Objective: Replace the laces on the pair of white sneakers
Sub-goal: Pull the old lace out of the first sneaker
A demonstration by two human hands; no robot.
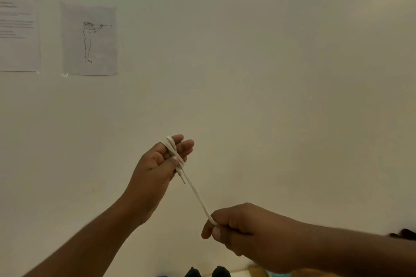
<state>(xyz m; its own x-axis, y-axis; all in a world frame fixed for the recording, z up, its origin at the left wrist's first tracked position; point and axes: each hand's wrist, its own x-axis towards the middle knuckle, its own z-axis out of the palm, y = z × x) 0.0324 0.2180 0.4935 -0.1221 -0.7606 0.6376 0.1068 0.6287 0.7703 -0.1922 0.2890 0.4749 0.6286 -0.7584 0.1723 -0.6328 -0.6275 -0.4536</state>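
One white lace [198, 195] is wound around my left hand [157, 164] fingers. My right hand [243, 231] pinches its other end. Two papers [90, 38] hang on the wall, their writing unreadable.

Left hand [157, 164] raised at centre, before the wall [270, 74]; right hand [243, 231] lower and to the right, nearer the camera. Lace [198, 195] wound round the left fingers [180, 141], with a short end hanging just below them, then slanting down and right into the pinch of the right hand. On the wall, up and to the left, two sheets side by side: drawing [89, 39] on the right, text sheet [18, 35] at the left edge. Along the bottom edge, between the forearms, two dark tips [207, 272], perhaps shoes, side by side.
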